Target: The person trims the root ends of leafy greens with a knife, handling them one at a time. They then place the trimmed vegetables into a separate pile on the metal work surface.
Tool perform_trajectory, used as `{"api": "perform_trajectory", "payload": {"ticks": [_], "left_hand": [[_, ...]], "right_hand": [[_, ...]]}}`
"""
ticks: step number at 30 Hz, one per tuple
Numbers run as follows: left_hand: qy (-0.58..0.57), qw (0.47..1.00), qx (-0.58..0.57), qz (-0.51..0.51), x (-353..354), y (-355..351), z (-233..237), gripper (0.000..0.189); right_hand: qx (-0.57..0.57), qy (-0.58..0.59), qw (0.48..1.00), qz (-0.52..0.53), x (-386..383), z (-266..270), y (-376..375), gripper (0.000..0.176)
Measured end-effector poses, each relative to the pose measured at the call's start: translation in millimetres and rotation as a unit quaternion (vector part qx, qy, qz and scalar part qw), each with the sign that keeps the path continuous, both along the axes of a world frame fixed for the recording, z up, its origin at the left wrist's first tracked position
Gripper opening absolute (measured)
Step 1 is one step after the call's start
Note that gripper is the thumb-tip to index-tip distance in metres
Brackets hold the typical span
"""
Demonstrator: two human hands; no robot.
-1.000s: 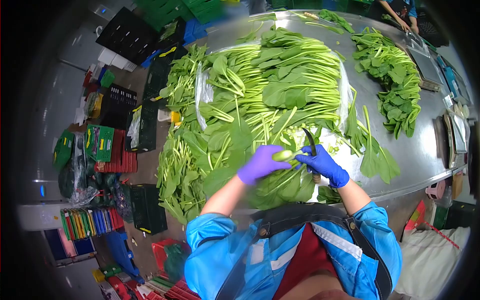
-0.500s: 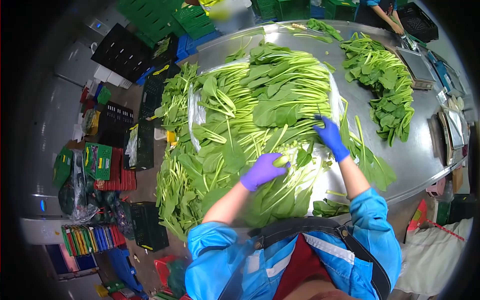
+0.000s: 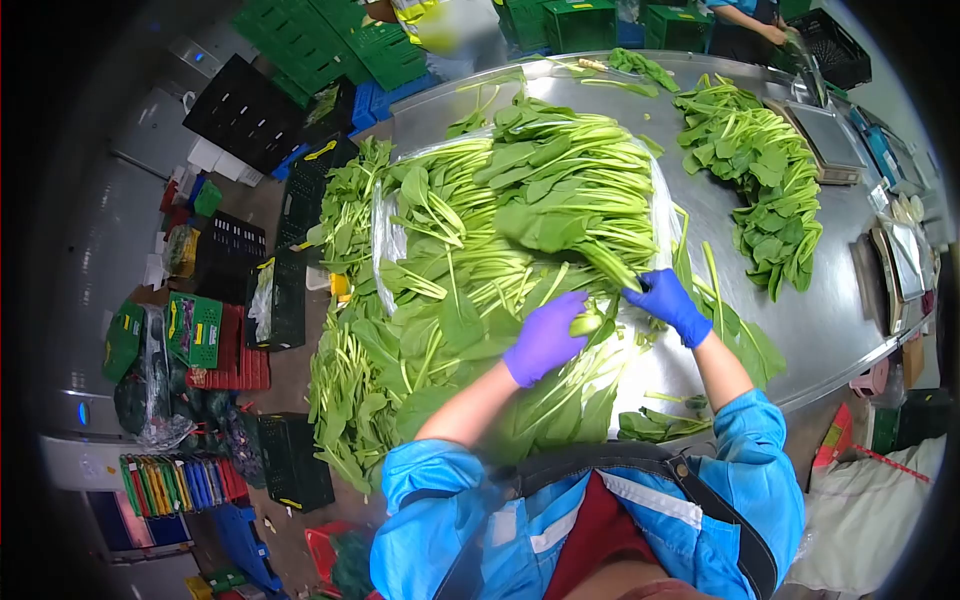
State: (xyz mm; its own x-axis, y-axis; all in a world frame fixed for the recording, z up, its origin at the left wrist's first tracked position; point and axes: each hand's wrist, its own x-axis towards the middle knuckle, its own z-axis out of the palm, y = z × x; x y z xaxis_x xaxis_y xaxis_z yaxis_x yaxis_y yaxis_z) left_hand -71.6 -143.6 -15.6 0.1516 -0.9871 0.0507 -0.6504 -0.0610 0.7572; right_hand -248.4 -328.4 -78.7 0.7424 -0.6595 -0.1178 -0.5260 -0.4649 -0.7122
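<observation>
My left hand [image 3: 545,340], in a purple glove, is closed around a bunch of leafy greens; its pale stem ends [image 3: 586,322] show by the fingers. My right hand [image 3: 670,306], in a blue glove, is closed on the stem ends of another stalk of leafy greens [image 3: 603,262], whose broad leaf points up and left. Both hands are close together over the near side of a large pile of leafy greens [image 3: 590,155], which lies on clear plastic sheeting [image 3: 388,235]. Cut stem pieces and loose leaves lie below my hands.
The metal table [image 3: 700,200] carries another row of greens [image 3: 765,180] at right, beside a weighing scale [image 3: 825,135]. More greens [image 3: 345,390] spill over the left edge. Black crates [image 3: 290,295] stand at left. A co-worker's hand [image 3: 775,35] is at the far right; another person stands behind the table.
My right hand has moved down from the pile, pulling a stalk of greens toward my left hand. My left hand has shifted slightly up and right, still holding its bunch.
</observation>
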Motion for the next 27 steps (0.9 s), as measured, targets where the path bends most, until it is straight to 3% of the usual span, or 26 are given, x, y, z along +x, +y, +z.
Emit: {"api": "perform_trajectory", "payload": {"ticks": [1,3,5,6,9,10,11,13,14,15,17,18,21,22,23,25,27], "left_hand": [[-0.031,0.996,-0.078,-0.036,-4,2,5,0.026],[-0.09,0.988,-0.084,-0.093,-14,8,28,0.027],[-0.201,0.952,-0.1,-0.207,-26,15,44,0.029],[-0.216,0.942,-0.084,-0.244,-34,16,39,0.03],[-0.182,0.955,-0.053,-0.227,-41,18,-46,0.031],[-0.106,0.973,-0.02,-0.206,-39,18,-49,0.034],[-0.106,0.972,-0.024,-0.21,-38,20,-50,0.034],[-0.121,0.975,-0.043,-0.18,-35,27,-36,0.036],[-0.107,0.98,-0.035,-0.163,-35,30,-33,0.036],[-0.107,0.98,-0.034,-0.163,-36,31,-28,0.036],[-0.09,0.984,0.037,-0.152,-38,32,-21,0.034],[-0.091,0.984,0.037,-0.151,-39,34,-22,0.034],[-0.113,0.983,0.026,-0.141,-43,34,-23,0.031],[-0.156,0.975,-0.051,-0.148,-44,32,-17,0.031],[-0.198,0.96,-0.127,-0.155,-45,31,-11,0.03],[-0.167,0.959,-0.159,-0.166,-45,26,-4,0.028],[0.047,0.968,-0.058,-0.238,-44,20,-7,0.027]], "right_hand": [[0.057,-0.015,0.998,0.004,-4,14,15,0.035],[0.13,-0.04,0.991,0.016,-22,32,43,0.038],[0.337,-0.004,0.942,0.005,-39,57,57,0.034],[0.39,0.022,0.92,0.021,-49,38,52,0.032],[0.191,0.028,0.976,-0.101,-61,-49,54,0.027],[0.114,0.005,0.989,-0.095,-61,-54,58,0.023],[0.111,0.005,0.989,-0.1,-66,-55,59,0.023],[0.217,-0.02,0.957,-0.194,-66,-37,69,0.023],[0.099,-0.051,0.979,-0.172,-71,-55,70,0.026],[0.1,-0.051,0.979,-0.172,-70,-55,74,0.026],[-0.114,-0.003,0.986,-0.12,-65,-54,80,0.034],[-0.047,0.065,0.99,-0.114,-60,-56,82,0.04],[-0.004,0.025,0.996,-0.086,-57,-52,82,0.036],[-0.009,-0.023,0.995,-0.095,-55,-32,88,0.031],[-0.003,-0.038,0.997,-0.065,-54,-11,91,0.037],[0.034,-0.092,0.995,-0.004,-51,46,104,0.034],[0.079,-0.109,0.991,0.004,-49,76,108,0.033]]}}
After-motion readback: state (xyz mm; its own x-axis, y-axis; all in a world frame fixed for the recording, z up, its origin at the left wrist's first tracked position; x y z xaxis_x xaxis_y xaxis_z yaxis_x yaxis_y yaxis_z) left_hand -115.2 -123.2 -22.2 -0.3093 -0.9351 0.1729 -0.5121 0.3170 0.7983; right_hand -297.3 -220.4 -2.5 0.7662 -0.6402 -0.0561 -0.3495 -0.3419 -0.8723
